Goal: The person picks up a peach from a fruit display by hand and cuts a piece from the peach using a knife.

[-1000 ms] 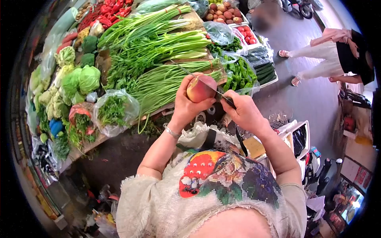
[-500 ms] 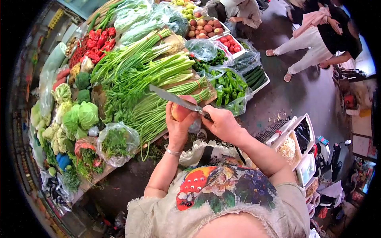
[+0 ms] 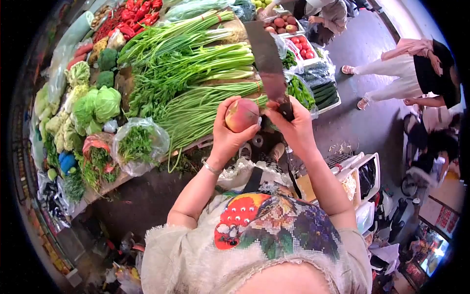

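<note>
My left hand [image 3: 227, 134] is closed around a round red-and-yellow peach [image 3: 242, 115], its thumb along the lower side. A thin dark line runs across the peach's right side. In my right hand [image 3: 296, 126] is the dark handle of a broad-bladed knife [image 3: 267, 59]. The blade points up and away from me, its wide face towards the camera, apart from the peach. My right fingertips are close to the peach's right side; whether they touch it I cannot tell. Just beyond my hands lie long green beans [image 3: 205, 110] in bundles.
The stall holds celery [image 3: 215, 59], cabbages [image 3: 100, 105], red peppers [image 3: 132, 19], bagged herbs [image 3: 139, 144] and tomatoes [image 3: 302, 46]. White boxes [image 3: 364, 181] stand at my right. A person in white trousers [image 3: 391, 78] stands in the aisle; another person [image 3: 328, 19] is at the far end.
The knife has come off the peach and swung from pointing left to pointing up, its broad face now showing. Both hands have shifted a little right in view; the right hand has turned.
</note>
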A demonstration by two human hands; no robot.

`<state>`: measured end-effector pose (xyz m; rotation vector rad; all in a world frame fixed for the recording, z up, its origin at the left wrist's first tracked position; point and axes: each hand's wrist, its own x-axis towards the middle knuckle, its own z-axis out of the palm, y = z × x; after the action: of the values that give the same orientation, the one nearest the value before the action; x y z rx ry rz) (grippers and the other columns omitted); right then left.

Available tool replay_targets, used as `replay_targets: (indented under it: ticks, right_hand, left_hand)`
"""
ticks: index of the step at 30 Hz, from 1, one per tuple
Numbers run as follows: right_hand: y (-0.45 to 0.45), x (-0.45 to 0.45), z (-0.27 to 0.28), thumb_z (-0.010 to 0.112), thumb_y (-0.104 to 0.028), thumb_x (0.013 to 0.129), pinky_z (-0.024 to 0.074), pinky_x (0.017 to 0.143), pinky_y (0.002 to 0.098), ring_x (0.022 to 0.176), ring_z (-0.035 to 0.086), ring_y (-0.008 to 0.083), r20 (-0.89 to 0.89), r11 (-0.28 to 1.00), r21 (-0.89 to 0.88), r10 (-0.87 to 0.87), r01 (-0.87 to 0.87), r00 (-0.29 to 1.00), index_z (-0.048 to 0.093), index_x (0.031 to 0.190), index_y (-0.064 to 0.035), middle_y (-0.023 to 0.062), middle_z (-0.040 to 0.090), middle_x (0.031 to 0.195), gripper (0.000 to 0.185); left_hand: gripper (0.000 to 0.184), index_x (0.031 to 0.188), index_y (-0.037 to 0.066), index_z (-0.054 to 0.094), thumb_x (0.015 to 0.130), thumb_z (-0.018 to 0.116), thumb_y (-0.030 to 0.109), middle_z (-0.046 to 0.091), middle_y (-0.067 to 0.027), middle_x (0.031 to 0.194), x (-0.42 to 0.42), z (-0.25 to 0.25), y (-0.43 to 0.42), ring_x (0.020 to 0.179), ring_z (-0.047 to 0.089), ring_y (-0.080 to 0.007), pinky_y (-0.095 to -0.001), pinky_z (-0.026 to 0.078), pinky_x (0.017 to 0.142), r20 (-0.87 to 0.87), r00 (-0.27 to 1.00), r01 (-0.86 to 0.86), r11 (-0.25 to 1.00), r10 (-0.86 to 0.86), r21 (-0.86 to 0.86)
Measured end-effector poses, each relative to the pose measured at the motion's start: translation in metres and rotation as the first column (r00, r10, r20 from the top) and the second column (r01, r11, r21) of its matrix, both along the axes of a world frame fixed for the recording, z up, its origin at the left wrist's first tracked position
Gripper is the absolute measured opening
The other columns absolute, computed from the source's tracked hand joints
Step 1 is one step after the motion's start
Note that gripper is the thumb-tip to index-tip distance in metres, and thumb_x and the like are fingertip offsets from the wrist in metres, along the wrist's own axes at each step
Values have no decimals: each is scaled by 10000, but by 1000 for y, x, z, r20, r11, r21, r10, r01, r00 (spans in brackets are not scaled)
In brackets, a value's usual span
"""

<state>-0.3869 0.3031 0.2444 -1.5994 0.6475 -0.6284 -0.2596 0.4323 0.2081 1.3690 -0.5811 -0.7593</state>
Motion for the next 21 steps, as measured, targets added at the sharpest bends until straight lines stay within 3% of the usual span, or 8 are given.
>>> replay_targets:
  ticks: [2, 5, 8, 11, 13, 17, 19, 21]
  right_hand:
    - [0, 5, -4, 722, -57, 832, 476, 689, 299, 746, 580, 169, -3, 997, -69, 19, -20, 1000, 627, 939, 1, 73, 599, 826, 153]
    - [3, 6, -2, 749, -72, 805, 480, 700, 326, 746, 589, 214, -30, 990, -130, 53, -57, 998, 640, 946, -6, 97, 603, 828, 191]
    - [2, 5, -1, 759, -86, 797, 485, 707, 336, 761, 606, 226, -55, 981, -178, 69, -78, 996, 657, 960, -13, 107, 623, 847, 205]
    - [1, 3, -2, 755, -97, 804, 487, 702, 328, 753, 616, 225, -42, 984, -154, 90, -95, 995, 669, 966, -15, 107, 633, 838, 200]
    - [2, 4, -2, 749, -102, 811, 487, 696, 318, 730, 615, 225, -10, 996, 52, 76, -75, 997, 675, 969, -14, 106, 634, 815, 196]
    - [2, 2, -11, 738, -88, 810, 483, 686, 314, 701, 603, 222, 43, 994, 86, 58, -62, 997, 670, 943, -9, 110, 623, 785, 169]
    - [2, 0, -10, 721, -67, 809, 481, 678, 325, 697, 593, 238, -76, 992, -95, 71, -78, 995, 655, 935, -2, 120, 617, 799, 157]
    - [4, 2, -9, 715, -60, 807, 480, 672, 332, 697, 588, 250, -25, 984, -173, 45, -48, 999, 649, 936, -1, 125, 614, 807, 156]
  left_hand:
    - [750, 1298, 95, 482, 657, 871, 62, 539, -47, 1244, -1, -2, 1, 1143, 545, -166, -309, 469, 982, -30, 999, 11, 1000, -11, -7]
    - [746, 1293, 86, 488, 654, 871, 59, 550, -49, 1224, -3, 3, 2, 1135, 551, -166, -305, 455, 990, 169, 984, 51, 999, -51, 3]
    - [736, 1288, 76, 493, 654, 865, 52, 556, -52, 1213, -4, 5, 3, 1132, 553, -163, -302, 452, 991, 238, 970, 49, 999, -46, -7]
    - [737, 1287, 68, 494, 649, 864, 57, 560, -56, 1206, -5, 11, 3, 1125, 556, -162, -308, 455, 984, 202, 977, 65, 997, -70, 31]
    - [742, 1287, 67, 494, 645, 867, 64, 562, -59, 1199, -3, 8, 4, 1118, 559, -166, -310, 456, 980, 269, 960, 65, 997, -76, 49]
    - [749, 1277, 60, 499, 628, 873, 79, 565, -72, 1172, -6, 6, 3, 1096, 570, -182, -311, 460, 967, 271, 960, 58, 996, -76, 73]
    - [745, 1272, 59, 503, 626, 873, 79, 565, -74, 1167, -6, 4, 3, 1090, 573, -185, -310, 460, 965, 258, 963, 51, 995, -71, 83]
    - [736, 1265, 55, 508, 627, 873, 82, 564, -75, 1168, -8, 4, 2, 1080, 579, -187, -311, 466, 960, 335, 941, 22, 995, -55, 102]
